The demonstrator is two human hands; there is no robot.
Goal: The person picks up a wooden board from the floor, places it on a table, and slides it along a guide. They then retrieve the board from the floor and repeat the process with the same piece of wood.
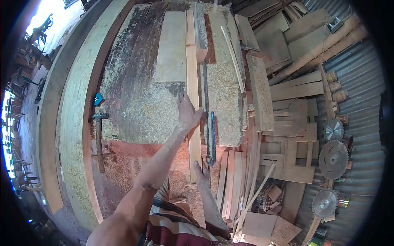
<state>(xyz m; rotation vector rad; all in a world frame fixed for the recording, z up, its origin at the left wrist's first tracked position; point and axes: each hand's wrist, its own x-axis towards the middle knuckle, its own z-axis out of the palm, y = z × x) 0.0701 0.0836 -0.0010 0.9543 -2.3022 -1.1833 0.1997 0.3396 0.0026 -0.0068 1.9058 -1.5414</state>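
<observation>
A long, pale wooden strip runs lengthwise over a sawdust-covered bench and projects past its near edge. My left hand lies across the strip, fingers on its left side and thumb toward its right edge. At the strip's near end, my right hand grips it from the right, the thumb near its top and the other fingers partly hidden. Beside the strip's far part are a thin flat board on the left and a thicker wooden block on the right. A dark blue bar-like tool sits just right of the strip.
A hammer and a small teal tool lie at the bench's left side, along long planks. Stacked boards fill the right side. Circular saw blades hang by the corrugated metal wall. Sawdust covers the floor.
</observation>
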